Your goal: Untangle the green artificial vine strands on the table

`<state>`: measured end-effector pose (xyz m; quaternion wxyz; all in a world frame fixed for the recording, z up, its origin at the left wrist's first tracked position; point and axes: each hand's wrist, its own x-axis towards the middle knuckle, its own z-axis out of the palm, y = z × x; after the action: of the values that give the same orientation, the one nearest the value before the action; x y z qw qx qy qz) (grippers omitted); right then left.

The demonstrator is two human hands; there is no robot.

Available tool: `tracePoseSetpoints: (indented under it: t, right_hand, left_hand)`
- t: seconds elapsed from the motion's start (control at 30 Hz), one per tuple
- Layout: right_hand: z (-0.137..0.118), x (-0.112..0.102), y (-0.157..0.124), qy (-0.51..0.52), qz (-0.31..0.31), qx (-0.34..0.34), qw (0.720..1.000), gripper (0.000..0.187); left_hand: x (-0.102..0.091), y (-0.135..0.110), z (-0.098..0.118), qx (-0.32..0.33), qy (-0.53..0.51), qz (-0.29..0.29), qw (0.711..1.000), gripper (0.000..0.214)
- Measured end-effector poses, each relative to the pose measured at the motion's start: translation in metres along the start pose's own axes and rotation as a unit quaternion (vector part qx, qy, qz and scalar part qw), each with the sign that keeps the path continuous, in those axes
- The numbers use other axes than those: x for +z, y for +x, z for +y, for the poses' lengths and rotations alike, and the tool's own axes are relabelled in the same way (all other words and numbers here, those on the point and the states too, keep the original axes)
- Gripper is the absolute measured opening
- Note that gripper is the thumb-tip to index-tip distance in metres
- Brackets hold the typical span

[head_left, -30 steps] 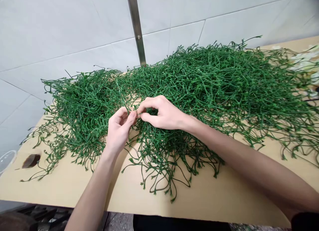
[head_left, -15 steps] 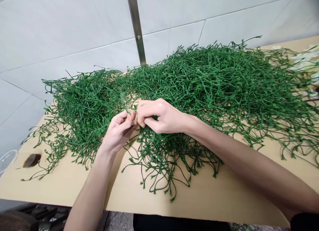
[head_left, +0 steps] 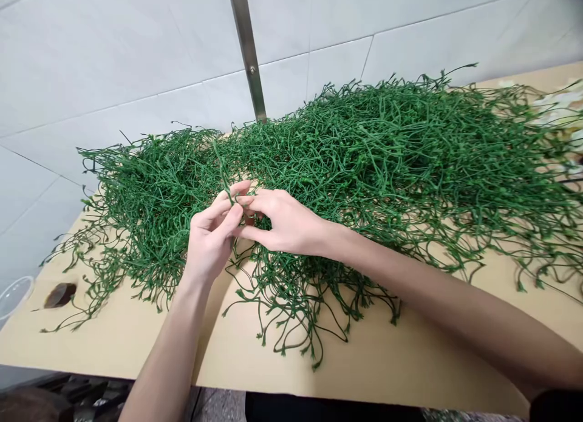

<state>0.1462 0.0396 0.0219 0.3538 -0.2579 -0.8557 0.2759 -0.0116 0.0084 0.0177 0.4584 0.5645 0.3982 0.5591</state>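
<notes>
A wide heap of thin green artificial plant stems (head_left: 364,149) covers the tan tabletop (head_left: 410,361). My left hand (head_left: 212,240) and my right hand (head_left: 282,221) meet fingertip to fingertip at the heap's front left. Both pinch one green stem (head_left: 224,176) that rises from between the fingertips. Fingers of both hands are curled and pressed together around it. Loose stem ends trail onto the table below my hands.
A white tiled wall stands behind the table with a metal strip (head_left: 248,51) running up it. A dark hole (head_left: 59,294) lies in the tabletop at the left, beside a clear container rim (head_left: 13,294). Pale flower parts (head_left: 562,103) lie at the far right.
Both hands have shifted slightly left and up together. The left hand's fingers have straightened upward against the right fingertips, still on the stem.
</notes>
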Motion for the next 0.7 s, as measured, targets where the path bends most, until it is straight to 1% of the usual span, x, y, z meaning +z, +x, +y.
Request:
tracePoseSetpoints:
  t: [0.1,0.17,0.33,0.4,0.47,0.53,0.6,0.63,0.7]
  right_hand:
    - [0.002,0.008,0.0,0.023,0.043,0.026,0.998,0.015]
    - [0.003,0.008,0.0,0.027,0.065,0.022,0.997,0.012]
    - [0.001,0.009,0.001,0.037,0.066,0.019,0.997,0.01]
    - [0.001,0.008,0.001,0.058,0.071,0.022,0.996,0.013]
    - [0.001,0.003,0.003,0.089,0.089,0.038,0.991,0.014]
    - [0.0,-0.005,0.004,0.123,0.134,0.072,0.981,0.016]
    - [0.0,-0.016,0.006,0.155,0.196,0.099,0.963,0.025]
    - [0.0,-0.021,0.008,0.168,0.227,0.107,0.953,0.029]
    - [0.0,-0.031,0.009,0.18,0.273,0.114,0.938,0.032]
  left_hand:
    - [-0.001,-0.001,-0.001,0.031,0.016,-0.017,0.999,0.019]
    - [-0.002,-0.001,-0.002,0.046,0.028,-0.019,0.998,0.024]
    - [-0.003,-0.001,-0.004,0.063,0.064,-0.021,0.996,0.029]
    - [-0.003,0.0,-0.004,0.09,0.091,-0.017,0.992,0.034]
    - [-0.005,0.001,-0.004,0.139,0.127,-0.001,0.982,0.038]
    - [-0.009,0.002,-0.006,0.202,0.189,0.025,0.961,0.046]
    - [-0.015,0.004,-0.009,0.241,0.284,0.05,0.927,0.056]
    - [-0.019,0.006,-0.011,0.249,0.336,0.061,0.906,0.057]
    - [-0.026,0.008,-0.016,0.248,0.411,0.084,0.873,0.052]
